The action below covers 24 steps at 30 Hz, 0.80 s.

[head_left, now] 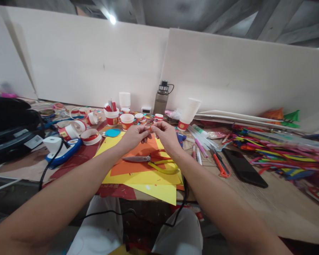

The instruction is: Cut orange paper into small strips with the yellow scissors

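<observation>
My left hand (136,137) and my right hand (164,135) meet fingertip to fingertip above the middle of the table. Both are closed in a pinch on a tiny orange piece (150,129), mostly covered by the fingers; its kind is too small to make out. Below them, scissors (162,165) with yellow and red handles lie on an orange sheet (119,170), blades pointing left. Yellow sheets (159,193) spread underneath. A blue disc (113,132) lies left of my left hand, and a blue glue gun (181,138) is partly hidden behind my right hand.
Paper cups (127,121) and a water bottle (161,99) stand at the back, beside a cup stack (189,113). Right are an orange cutter (221,165), a phone (244,168) and pipe cleaners (276,150). Left is a blue power strip (65,153); a black cable (184,194) crosses the front edge.
</observation>
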Motion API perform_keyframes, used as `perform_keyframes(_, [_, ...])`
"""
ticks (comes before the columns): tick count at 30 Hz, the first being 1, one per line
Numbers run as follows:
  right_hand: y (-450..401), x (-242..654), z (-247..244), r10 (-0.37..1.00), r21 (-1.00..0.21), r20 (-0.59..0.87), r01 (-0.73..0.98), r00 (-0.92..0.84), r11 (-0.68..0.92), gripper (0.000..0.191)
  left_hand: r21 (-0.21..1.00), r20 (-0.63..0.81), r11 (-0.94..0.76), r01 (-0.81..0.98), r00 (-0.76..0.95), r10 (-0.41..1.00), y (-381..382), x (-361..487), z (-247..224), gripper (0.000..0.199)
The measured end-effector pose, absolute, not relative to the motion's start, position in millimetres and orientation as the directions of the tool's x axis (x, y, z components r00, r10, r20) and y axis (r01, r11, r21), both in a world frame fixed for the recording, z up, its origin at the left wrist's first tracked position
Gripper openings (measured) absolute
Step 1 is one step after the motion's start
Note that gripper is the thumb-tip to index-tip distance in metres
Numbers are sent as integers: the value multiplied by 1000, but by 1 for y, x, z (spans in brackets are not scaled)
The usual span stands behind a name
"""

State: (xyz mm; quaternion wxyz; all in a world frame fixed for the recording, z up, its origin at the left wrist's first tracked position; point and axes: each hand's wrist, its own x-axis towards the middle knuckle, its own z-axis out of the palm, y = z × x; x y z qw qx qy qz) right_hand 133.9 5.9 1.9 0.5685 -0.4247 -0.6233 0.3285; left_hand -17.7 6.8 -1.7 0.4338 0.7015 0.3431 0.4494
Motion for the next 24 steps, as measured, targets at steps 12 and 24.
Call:
perform_keyframes(12, [7, 137, 2, 912, -912, 404, 106, 66, 396, 16, 979, 205, -190, -78, 442, 873, 14, -20, -8, 36])
perform_keyframes(24, [8, 137, 0, 882, -868, 471, 183, 11, 462, 16, 983, 175, -135, -127, 397, 901, 12, -20, -8, 36])
